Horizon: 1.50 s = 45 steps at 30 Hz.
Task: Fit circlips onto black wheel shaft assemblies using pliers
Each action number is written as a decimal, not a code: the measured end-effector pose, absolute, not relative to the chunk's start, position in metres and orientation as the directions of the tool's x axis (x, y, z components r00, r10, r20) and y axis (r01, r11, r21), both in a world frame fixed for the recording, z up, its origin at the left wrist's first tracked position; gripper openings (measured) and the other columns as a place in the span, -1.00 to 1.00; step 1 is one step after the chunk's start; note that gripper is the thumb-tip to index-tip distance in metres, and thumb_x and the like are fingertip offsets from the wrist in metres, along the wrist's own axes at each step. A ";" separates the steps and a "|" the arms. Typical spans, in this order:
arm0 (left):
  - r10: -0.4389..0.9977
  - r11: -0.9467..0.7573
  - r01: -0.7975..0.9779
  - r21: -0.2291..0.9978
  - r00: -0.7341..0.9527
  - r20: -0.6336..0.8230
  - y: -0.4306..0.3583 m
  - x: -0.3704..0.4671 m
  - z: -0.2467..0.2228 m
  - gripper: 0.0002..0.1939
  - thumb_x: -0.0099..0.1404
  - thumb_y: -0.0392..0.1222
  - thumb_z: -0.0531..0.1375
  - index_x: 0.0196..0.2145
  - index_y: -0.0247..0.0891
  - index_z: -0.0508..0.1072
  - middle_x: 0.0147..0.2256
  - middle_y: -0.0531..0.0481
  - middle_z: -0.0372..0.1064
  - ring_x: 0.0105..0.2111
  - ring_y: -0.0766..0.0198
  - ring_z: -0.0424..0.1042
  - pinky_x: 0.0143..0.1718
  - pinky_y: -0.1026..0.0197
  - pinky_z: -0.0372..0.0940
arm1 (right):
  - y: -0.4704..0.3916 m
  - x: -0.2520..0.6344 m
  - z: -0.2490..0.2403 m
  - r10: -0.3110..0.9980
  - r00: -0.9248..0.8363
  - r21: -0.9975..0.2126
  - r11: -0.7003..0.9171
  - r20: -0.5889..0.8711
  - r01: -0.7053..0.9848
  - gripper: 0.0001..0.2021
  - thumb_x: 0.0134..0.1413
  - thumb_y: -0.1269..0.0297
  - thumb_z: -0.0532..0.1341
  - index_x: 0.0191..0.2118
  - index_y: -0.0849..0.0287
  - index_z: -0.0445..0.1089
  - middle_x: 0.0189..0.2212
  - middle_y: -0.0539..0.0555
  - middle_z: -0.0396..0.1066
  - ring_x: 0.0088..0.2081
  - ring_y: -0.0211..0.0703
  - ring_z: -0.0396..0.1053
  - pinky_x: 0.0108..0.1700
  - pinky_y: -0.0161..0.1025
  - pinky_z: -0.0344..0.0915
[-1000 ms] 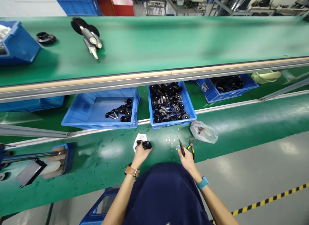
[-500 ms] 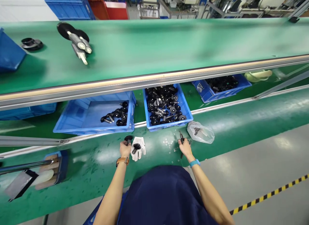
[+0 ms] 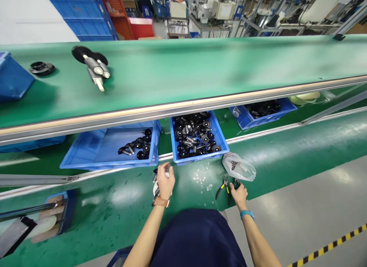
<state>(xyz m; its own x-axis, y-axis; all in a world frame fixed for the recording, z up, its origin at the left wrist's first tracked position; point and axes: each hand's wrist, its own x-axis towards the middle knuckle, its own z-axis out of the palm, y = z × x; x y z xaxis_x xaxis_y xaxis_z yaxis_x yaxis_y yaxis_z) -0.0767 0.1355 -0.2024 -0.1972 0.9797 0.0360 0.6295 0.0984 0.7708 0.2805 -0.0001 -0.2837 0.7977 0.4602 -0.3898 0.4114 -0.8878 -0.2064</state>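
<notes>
My left hand (image 3: 165,181), fingers curled and slightly apart with nothing visible in them, hovers over a white glove (image 3: 155,188) and black parts that it mostly hides. My right hand (image 3: 239,193) is at a dark tool (image 3: 236,183) on the green bench; its fingers are bent and whether they grip it is unclear. Just left of it lie pliers with yellow and black handles (image 3: 223,187). Small white rings (image 3: 200,179) are scattered between my hands. A clear plastic bag (image 3: 239,166) lies behind my right hand.
A blue bin full of black and grey parts (image 3: 226,147) stands behind the rings. Left of it is a part-filled blue bin (image 3: 83,154); another blue bin (image 3: 243,123) is at the right. A raised green shelf (image 3: 177,72) crosses above, its metal edge over the bins.
My left hand has moved right, over the glove, and no longer shows the black part. My right hand has moved right, away from the pliers, which now lie on the bench. The view has tilted up.
</notes>
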 end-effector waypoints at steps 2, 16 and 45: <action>0.993 -0.118 0.717 0.687 0.098 0.068 0.167 -0.042 -0.191 -0.69 0.48 -0.30 0.00 0.09 -0.28 0.40 0.08 -0.29 0.41 0.14 0.01 0.39 0.21 -0.03 0.28 | 0.006 0.275 -0.289 0.492 0.807 -0.282 -0.866 -0.326 0.414 -0.57 0.32 0.09 0.28 0.20 0.16 0.34 0.19 0.18 0.33 0.14 0.08 0.36 0.16 0.16 0.34; 0.572 -0.532 0.611 0.586 0.770 -0.284 0.314 0.042 -0.222 -0.67 0.46 -0.07 0.22 0.11 -0.22 0.45 0.12 -0.17 0.41 0.01 0.09 0.49 0.02 -0.07 0.46 | -0.059 0.206 -0.289 0.718 0.695 -0.754 -0.478 -0.040 0.450 -0.57 0.25 -0.12 0.02 -0.11 0.10 0.41 -0.13 0.27 0.51 -0.04 0.25 0.50 -0.01 0.14 0.42; 0.757 -0.535 0.461 0.708 0.633 0.160 0.163 -0.046 -0.088 -0.82 0.51 -0.18 0.06 0.01 -0.18 0.34 -0.13 -0.10 0.48 -0.17 0.12 0.49 -0.12 0.13 0.34 | 0.036 0.155 -0.092 0.963 0.256 -0.974 0.027 0.086 0.224 -0.50 0.40 -0.04 0.12 0.33 0.03 0.28 0.29 0.18 0.33 0.27 0.05 0.33 0.27 0.00 0.31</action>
